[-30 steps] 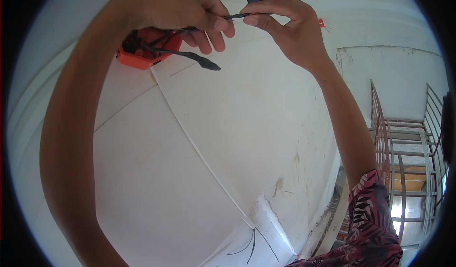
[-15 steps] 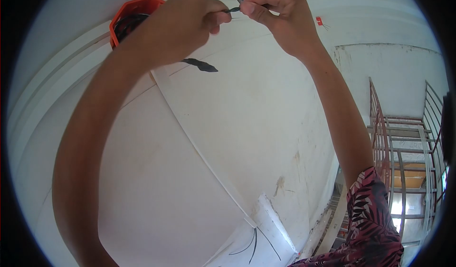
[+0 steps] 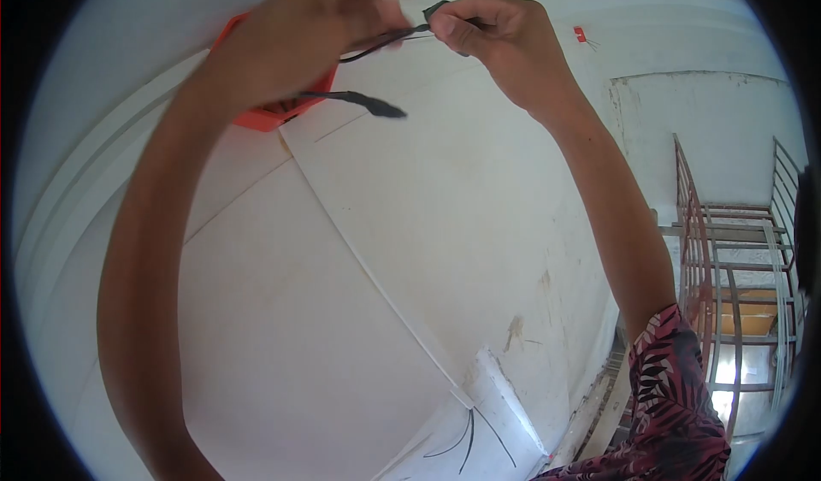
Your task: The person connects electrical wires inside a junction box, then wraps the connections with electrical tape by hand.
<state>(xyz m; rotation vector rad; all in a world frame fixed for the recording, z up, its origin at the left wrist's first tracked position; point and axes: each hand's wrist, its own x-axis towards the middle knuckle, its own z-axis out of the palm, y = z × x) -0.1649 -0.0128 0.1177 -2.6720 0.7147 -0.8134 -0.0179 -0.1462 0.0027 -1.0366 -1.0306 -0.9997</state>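
Between the thumb and fingers of my right hand point(image 3: 509, 41) is a roll of black electrical tape point(image 3: 434, 9), mostly hidden by the fingers. A thin black wire point(image 3: 372, 49) runs from behind my left hand to the right fingertips. My left hand point(image 3: 329, 23), smeared by motion, has its fingers apart in front of an orange-red junction box point(image 3: 256, 122). Out of that box, below the left hand, sticks another black wire point(image 3: 380, 106) with a thick, tape-wrapped end.
A white wall with a diagonal seam strip point(image 3: 368, 271) fills the middle. Several loose dark wires point(image 3: 469, 438) hang low down. A small red box point(image 3: 580, 35) with wires sits far right, above a metal bunk-like frame point(image 3: 727, 267).
My left fingers have let go of the twisted black piece near the right fingertips and moved left and apart. The view has shifted, uncovering more of the junction box's lower side.
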